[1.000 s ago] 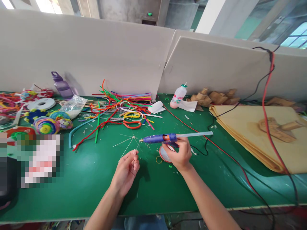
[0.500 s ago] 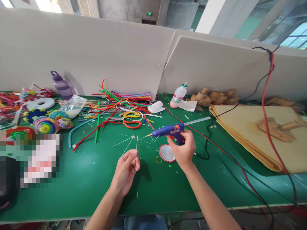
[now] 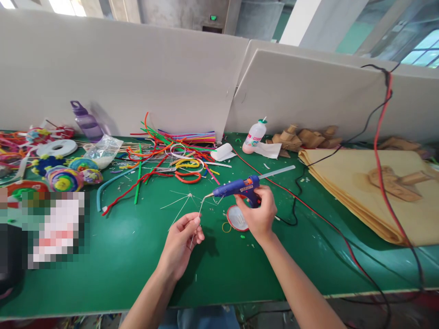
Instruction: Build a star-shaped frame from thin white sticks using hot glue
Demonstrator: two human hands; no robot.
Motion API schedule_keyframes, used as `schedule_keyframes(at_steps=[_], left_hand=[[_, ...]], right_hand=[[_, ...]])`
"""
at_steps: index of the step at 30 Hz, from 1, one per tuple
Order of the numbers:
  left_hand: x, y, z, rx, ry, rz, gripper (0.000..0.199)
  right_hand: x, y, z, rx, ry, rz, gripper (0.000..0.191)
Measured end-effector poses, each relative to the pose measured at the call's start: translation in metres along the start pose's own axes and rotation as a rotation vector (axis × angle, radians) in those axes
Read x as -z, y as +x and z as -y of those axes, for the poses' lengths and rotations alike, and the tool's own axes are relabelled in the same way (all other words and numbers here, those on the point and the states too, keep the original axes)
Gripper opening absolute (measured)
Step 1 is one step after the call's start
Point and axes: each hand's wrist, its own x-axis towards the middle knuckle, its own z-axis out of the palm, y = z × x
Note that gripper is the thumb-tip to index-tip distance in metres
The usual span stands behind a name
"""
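Pale panels (image 3: pixel 120 73) stand behind a green tabletop (image 3: pixel 120 265), where pipe cleaners (image 3: pixel 138 180) lie heaped towards the back. The left hand (image 3: pixel 183 240) has its grip pinched closed on a thin pale stick (image 3: pixel 200 209), tilted above the surface. The right hand's (image 3: pixel 260 210) grip wraps the handle of a blue hot glue gun (image 3: pixel 235 186), its nozzle at the stick's upper end (contact is hard to tell). Just beyond the left hand lies a spoked cluster (image 3: pixel 190 195).

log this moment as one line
left hand: stick | right hand: glue gun | nozzle: at stick tip | scissors: on table
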Motion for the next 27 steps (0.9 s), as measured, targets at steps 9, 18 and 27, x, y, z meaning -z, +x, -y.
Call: schedule_keyframes(at_steps=[9,18,27], left_hand=[[0.0023,0.0011,0.0018,-0.026,0.021,-0.031,0.026],[0.0016,-0.0001,0.001,-0.046,0.048,-0.028,0.03],[0.0014,0.0006,0.0018,-0.053,0.064,-0.015,0.03]], right_hand=[[0.0006,0.0007,-0.0011,0.002,-0.01,-0.022,0.034],[0.0023,0.0005,0.0014,-0.009,-0.016,0.004,0.033],[0.0034,-0.0002,0.0016,-0.032,-0.022,-0.001,0.033]])
